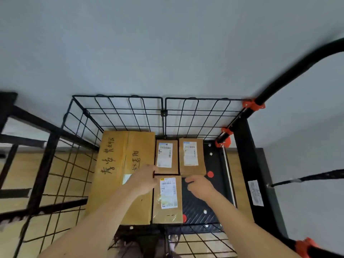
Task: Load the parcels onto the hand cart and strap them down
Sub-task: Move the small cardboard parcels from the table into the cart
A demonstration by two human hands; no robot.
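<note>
Cart deck (197, 205), fenced by mesh walls (130, 112), carries a big box (119, 164) along its left side, two small parcels (166, 157) side by side at the far wall, and a near parcel (167, 202) touching the box. Bare deck lies open to that parcel's right. The left hand (145, 180) sits over the box edge, fingers bent at the near parcel's far left corner; whether it grips cannot be told. The right hand (202, 187), loosely curled and holding nothing, hovers just beside the far right corner. A strap (307, 178) hangs outside the cart, right.
</note>
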